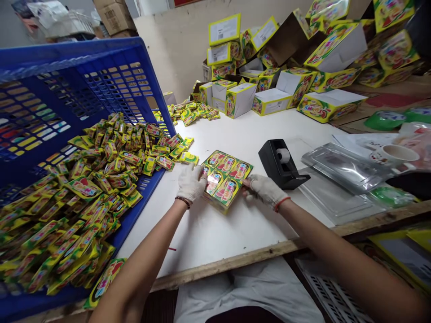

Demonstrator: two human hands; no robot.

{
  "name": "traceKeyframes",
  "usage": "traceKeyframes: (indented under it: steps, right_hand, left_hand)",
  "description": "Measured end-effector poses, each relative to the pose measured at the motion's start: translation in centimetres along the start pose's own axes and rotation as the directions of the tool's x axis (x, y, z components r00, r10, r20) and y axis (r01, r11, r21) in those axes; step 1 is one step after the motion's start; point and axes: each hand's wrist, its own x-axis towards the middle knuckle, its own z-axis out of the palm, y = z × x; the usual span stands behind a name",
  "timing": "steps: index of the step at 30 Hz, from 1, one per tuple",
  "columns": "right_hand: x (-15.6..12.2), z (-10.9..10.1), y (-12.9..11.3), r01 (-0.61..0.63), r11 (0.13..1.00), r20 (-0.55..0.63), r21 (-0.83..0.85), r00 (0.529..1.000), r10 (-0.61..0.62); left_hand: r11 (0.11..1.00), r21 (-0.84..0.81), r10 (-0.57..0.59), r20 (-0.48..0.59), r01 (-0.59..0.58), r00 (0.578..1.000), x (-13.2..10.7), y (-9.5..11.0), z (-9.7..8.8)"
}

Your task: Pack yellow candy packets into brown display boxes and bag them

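A block of small yellow-green printed packs [224,179], laid side by side in rows, is on the white tabletop in front of me. My left hand [191,183], in a white glove, is closed against its left side, thumb near the top edge. On the opposite side, my right hand [264,189], gloved with bare fingertips showing, grips the right edge. Just beyond the right hand stands a black tape dispenser [281,163] with a white roll. Loose packs of the same print [164,162] spill onto the table left of my left hand.
A tipped blue plastic crate [143,58] full of loose packs takes up the left. Open printed cartons [242,96] are stacked along the back. Clear plastic trays [343,166] and a white cup [395,154] lie at right. A wooden edge [232,264] borders the table's front.
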Motion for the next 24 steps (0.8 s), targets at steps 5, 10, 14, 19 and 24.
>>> traceKeyframes:
  steps: [5,10,14,19,24]
  right_hand:
    - [0.6,-0.4,-1.2,0.322,0.856,-0.074,-0.404,0.922,-0.381]
    - [-2.1,0.5,3.2,0.556,0.247,0.252,-0.793,0.670,-0.699]
    - [-3.0,-0.1,5.9,0.610,0.189,0.239,-0.769,0.549,-0.801]
    - [-3.5,-6.1,3.6,0.599,0.308,0.062,-0.739,0.516,-0.854]
    - [-2.5,-13.8,1.4,0.190,0.699,-0.419,-0.689,0.683,-0.599]
  left_hand:
    - [0.998,-0.060,0.029,-0.035,-0.031,0.999,-5.6,-0.4,0.6]
    - [0.924,-0.155,0.324,-0.165,-0.349,0.931,-12.5,1.6,1.8]
    - [0.802,-0.046,0.572,-0.233,-0.596,0.787,-12.7,1.2,2.3]
    - [0.783,0.008,0.609,-0.220,-0.623,0.762,-11.3,0.5,2.4]
    - [0.788,-0.048,0.586,-0.248,-0.614,0.771,-10.1,0.5,4.1]
